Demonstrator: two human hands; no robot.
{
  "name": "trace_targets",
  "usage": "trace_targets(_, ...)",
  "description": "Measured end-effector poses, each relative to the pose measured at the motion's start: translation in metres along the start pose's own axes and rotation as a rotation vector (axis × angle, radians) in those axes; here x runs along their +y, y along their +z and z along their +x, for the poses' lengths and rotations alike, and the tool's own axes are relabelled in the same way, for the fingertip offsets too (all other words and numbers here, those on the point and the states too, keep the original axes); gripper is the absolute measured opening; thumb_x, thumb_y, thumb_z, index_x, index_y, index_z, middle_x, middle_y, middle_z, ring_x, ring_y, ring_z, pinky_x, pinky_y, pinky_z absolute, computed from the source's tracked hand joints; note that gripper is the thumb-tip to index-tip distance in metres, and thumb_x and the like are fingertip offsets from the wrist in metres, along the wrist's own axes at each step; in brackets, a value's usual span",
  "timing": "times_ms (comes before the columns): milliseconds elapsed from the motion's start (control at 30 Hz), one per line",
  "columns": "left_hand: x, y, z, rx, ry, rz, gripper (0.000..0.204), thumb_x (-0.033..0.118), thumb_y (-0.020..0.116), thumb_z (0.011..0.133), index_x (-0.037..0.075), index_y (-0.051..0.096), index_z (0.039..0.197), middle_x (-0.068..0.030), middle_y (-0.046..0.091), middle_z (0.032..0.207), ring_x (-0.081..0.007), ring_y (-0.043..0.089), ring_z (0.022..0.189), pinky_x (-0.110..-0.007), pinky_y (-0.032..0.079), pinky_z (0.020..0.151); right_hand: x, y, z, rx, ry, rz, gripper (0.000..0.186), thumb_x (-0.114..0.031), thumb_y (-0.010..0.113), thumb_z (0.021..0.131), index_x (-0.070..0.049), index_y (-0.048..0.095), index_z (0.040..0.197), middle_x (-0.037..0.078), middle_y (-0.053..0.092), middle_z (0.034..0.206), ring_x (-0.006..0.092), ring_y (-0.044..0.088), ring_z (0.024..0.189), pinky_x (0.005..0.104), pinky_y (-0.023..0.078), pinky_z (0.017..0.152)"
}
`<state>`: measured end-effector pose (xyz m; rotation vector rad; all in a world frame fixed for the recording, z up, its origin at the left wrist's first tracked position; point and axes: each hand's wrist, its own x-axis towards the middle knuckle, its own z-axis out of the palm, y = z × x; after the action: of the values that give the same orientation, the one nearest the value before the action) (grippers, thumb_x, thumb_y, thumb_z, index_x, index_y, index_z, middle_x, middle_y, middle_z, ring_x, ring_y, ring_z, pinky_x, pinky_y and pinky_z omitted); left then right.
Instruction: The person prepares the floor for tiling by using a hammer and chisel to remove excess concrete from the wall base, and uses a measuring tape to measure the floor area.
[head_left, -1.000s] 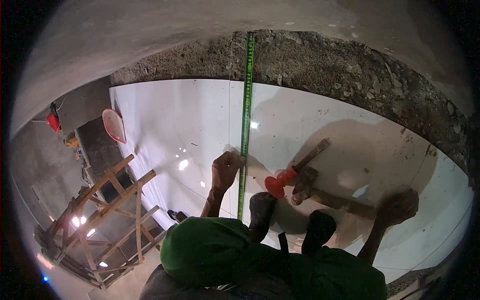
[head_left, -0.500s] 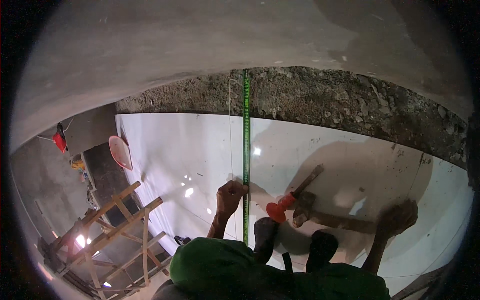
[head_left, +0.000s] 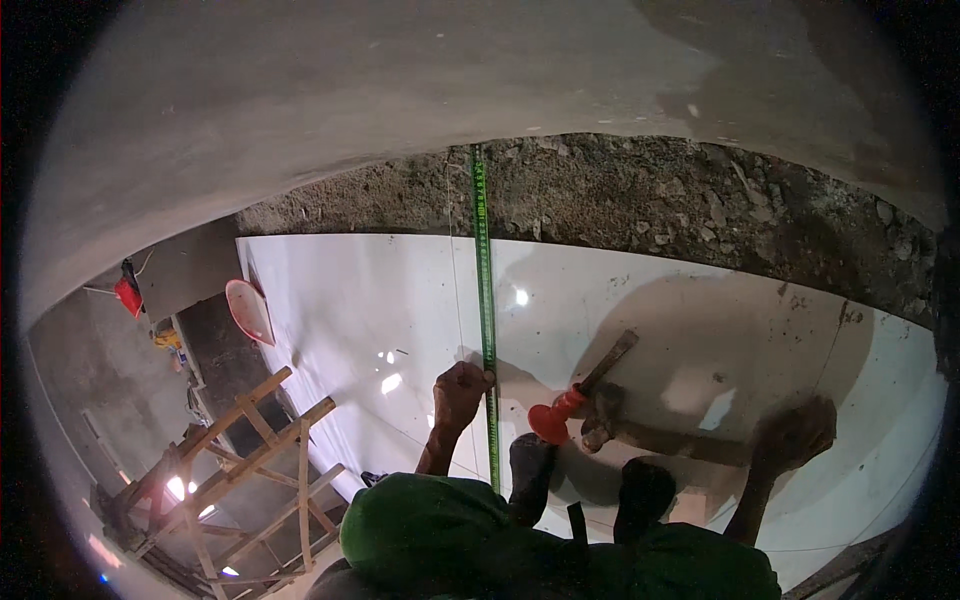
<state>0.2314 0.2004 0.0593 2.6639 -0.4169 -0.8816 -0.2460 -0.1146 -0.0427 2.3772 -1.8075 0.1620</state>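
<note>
My left hand point(head_left: 462, 390) pinches a flat green measuring tape point(head_left: 485, 290), mid-frame, over glossy white flooring point(head_left: 340, 290); my right hand point(head_left: 797, 435), lower right, grips seemingly a brown wooden-handled hammer point(head_left: 680, 440). Rough grey rubble point(head_left: 620, 190) above; bare-wood trestle point(head_left: 250, 478) lower left.

Plain grey wall point(head_left: 420, 80) curves across top of frame. Below it, rough strip of dark, crumbly rubble point(head_left: 620, 190), middle to upper right. Glossy white floor surface point(head_left: 320, 290) fills centre and right, bright light spots, large soft shadow right of centre. Lower left: open frame of brown wooden slats point(head_left: 265, 452), white glare point(head_left: 176, 487) beside it. Left: bare grey surface point(head_left: 85, 385), small red object point(head_left: 127, 297), shape unclear.
</note>
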Motion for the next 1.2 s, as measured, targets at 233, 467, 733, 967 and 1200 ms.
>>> trace_targets(233,-0.021,0.01,-0.005,0.068,0.045,-0.1,0.025,0.02,0.083,0.088,0.001,0.068,0.084,-0.0067,0.07,0.073,-0.0133,0.063,0.067,-0.034,0.054,0.065,-0.013,-0.009,0.009,0.012,-0.026,0.039,0.031,-0.016,0.055,0.107,-0.004,0.063,0.135,0.018,0.063,0.135,0.0376,0.058,0.125,0.0514,0.042,0.106)
trace_targets(467,-0.007,0.011,-0.003,0.081,0.049,0.102,0.025,0.02,0.084,0.088,0.001,0.068,0.085,-0.008,0.07,0.074,-0.0129,0.06,0.066,-0.035,0.053,0.064,0.006,0.009,-0.008,-0.03,-0.009,-0.03,0.031,-0.019,0.057,0.106,-0.005,0.066,0.132,0.017,0.065,0.135,0.0382,0.058,0.127,0.0518,0.042,0.108)
trace_targets(733,-0.004,0.01,-0.003,0.097,0.102,0.155,0.023,0.02,0.082,0.089,0.002,0.068,0.085,-0.008,0.07,0.071,-0.0137,0.063,0.066,-0.035,0.053,0.064,-0.009,-0.002,0.007,0.035,-0.034,0.058,0.029,-0.023,0.056,0.107,-0.007,0.069,0.127,0.016,0.066,0.135,0.0371,0.059,0.128,0.0522,0.044,0.108)
trace_targets(967,-0.019,0.013,-0.005,0.121,0.049,-0.014,0.024,0.021,0.082,0.088,0.003,0.067,0.084,-0.0075,0.067,0.069,-0.0136,0.058,0.063,-0.036,0.051,0.062,-0.012,-0.008,0.01,-0.044,-0.019,-0.007,0.026,-0.021,0.058,0.106,-0.007,0.068,0.124,0.016,0.067,0.13,0.0356,0.061,0.123,0.0504,0.047,0.104)
trace_targets(1200,-0.017,0.009,-0.003,0.1,0.154,0.099,0.024,0.019,0.081,0.088,0.002,0.065,0.082,-0.0073,0.064,0.067,-0.0128,0.054,0.062,-0.035,0.051,0.062,-0.017,-0.014,0.016,0.097,-0.043,0.12,0.024,-0.017,0.06,0.103,-0.006,0.07,0.122,0.016,0.066,0.13,0.0367,0.061,0.12,0.0498,0.048,0.103)
